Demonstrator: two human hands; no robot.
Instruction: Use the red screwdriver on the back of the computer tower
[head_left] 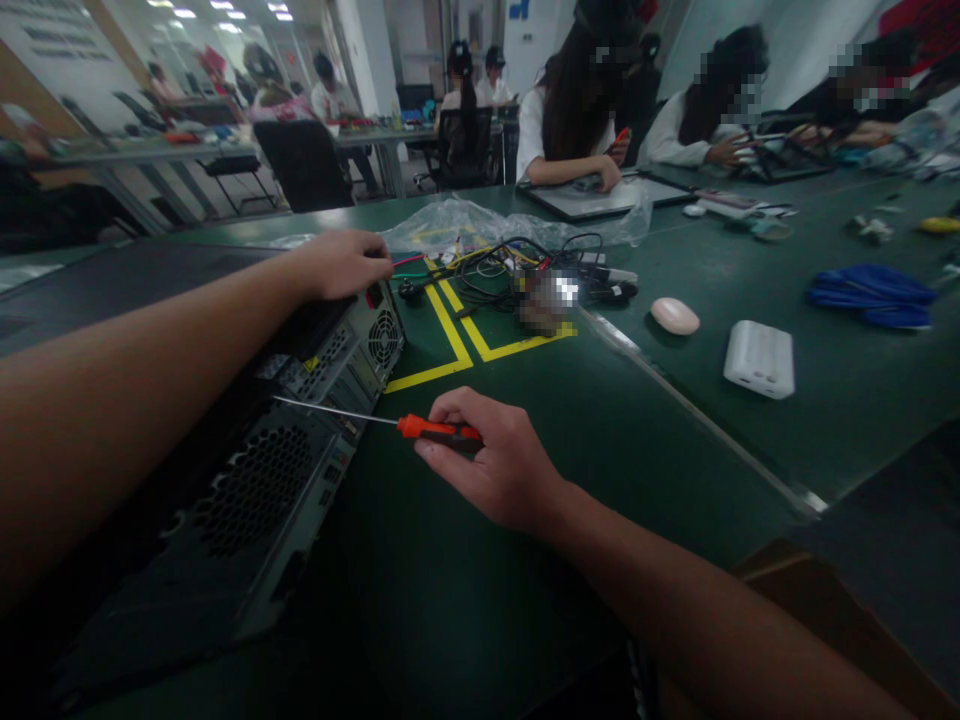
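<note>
Holding the screwdriver (421, 428): right hand (499, 458), thumb and fingers pinching its orange-and-black handle; tip at the computer case (255, 490), contact unclear.
Left hand (346, 262): over the far top edge; cannot tell whether gripping.
Computer case: left side, on the green table (465, 590).

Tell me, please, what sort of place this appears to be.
Probably a shared electronics workshop or training room: a computer case is on the green table, the right hand holds a screwdriver, and other people are busy nearby.
</note>
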